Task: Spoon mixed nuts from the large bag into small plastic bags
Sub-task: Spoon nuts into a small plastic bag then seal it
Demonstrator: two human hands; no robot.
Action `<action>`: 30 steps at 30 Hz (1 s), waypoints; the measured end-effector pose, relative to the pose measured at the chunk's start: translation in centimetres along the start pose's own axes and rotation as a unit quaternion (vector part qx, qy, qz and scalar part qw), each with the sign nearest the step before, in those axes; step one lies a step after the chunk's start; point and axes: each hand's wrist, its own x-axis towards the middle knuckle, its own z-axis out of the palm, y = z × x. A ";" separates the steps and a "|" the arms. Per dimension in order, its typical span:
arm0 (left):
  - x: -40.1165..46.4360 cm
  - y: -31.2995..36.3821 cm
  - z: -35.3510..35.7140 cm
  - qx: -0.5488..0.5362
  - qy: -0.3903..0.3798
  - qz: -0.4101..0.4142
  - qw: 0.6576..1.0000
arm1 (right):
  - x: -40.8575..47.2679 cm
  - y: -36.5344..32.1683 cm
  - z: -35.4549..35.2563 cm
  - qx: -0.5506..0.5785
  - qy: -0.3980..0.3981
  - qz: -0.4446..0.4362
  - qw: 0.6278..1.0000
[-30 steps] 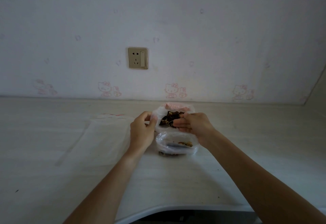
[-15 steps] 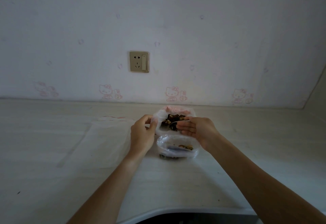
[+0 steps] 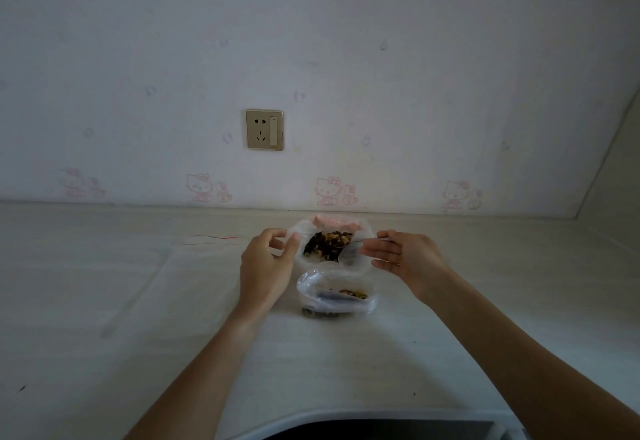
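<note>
The large clear bag [image 3: 360, 228] stands open near the wall, with dark and pale mixed nuts [image 3: 327, 243] showing inside. My left hand [image 3: 266, 263] pinches its left rim between thumb and fingers. My right hand [image 3: 405, 259] holds a metal spoon [image 3: 349, 253] by the handle, its bowl at the bag's front right rim. Just in front sits a small clear plastic bag [image 3: 334, 294], its mouth open, with a few nuts at the bottom.
A pile of flat clear bags with a red seal line [image 3: 166, 273] lies on the pale counter to the left. A wall socket [image 3: 265, 129] is on the wallpapered wall behind. The counter's curved front edge [image 3: 311, 420] runs below my arms.
My right hand has drawn back to the right from over the large bag, bringing the spoon's bowl into sight at the bag's rim. The left hand keeps its hold on the rim.
</note>
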 end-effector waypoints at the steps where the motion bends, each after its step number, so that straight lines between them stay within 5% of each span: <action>1: -0.1 0.0 -0.2 0.003 0.013 0.000 1.000 | -0.1 -0.2 -0.1 0.001 -0.003 -0.003 1.000; 4: -0.3 0.2 -0.7 0.005 0.025 0.027 0.999 | -0.7 -0.8 -0.5 0.001 -0.016 -0.017 1.000; 10: -1.3 1.2 -1.7 0.054 -0.076 0.130 0.987 | -2.4 -1.8 -1.8 -0.007 -0.051 -0.039 0.998; 16: -1.9 1.4 -1.8 0.154 -0.163 0.137 0.965 | -4.3 -0.7 -3.7 -0.030 -0.068 -0.034 0.997; 24: -1.9 1.6 -1.7 0.095 -0.267 0.145 0.948 | -5.5 0.9 -5.1 -0.132 -0.080 -0.101 0.983; 27: -1.9 1.9 -1.7 0.061 -0.284 0.138 0.947 | -6.0 0.5 -5.0 -0.217 -0.095 -0.204 0.950; 30: -1.6 2.1 -1.9 0.035 -0.301 0.126 0.945 | -7.1 0.0 -5.2 -0.382 -0.100 -0.325 0.859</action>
